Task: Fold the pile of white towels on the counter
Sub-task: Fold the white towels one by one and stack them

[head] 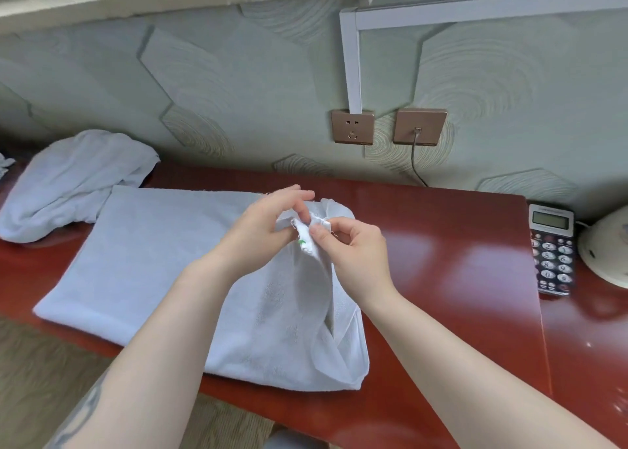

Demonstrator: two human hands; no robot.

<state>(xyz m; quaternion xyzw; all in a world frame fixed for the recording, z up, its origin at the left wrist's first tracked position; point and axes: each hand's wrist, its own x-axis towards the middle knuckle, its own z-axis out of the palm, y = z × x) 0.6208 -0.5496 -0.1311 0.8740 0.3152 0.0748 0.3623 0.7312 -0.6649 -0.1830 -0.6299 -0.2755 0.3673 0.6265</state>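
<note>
The left hand and the right hand meet above the middle of the red table, each pinching a raised corner of the white towel between thumb and curled fingers. The rest of the towel lies flat on the table. A crumpled towel sits at the far left. A telephone rests at the right, under two wall sockets.

Towel on counter, phone right
</note>
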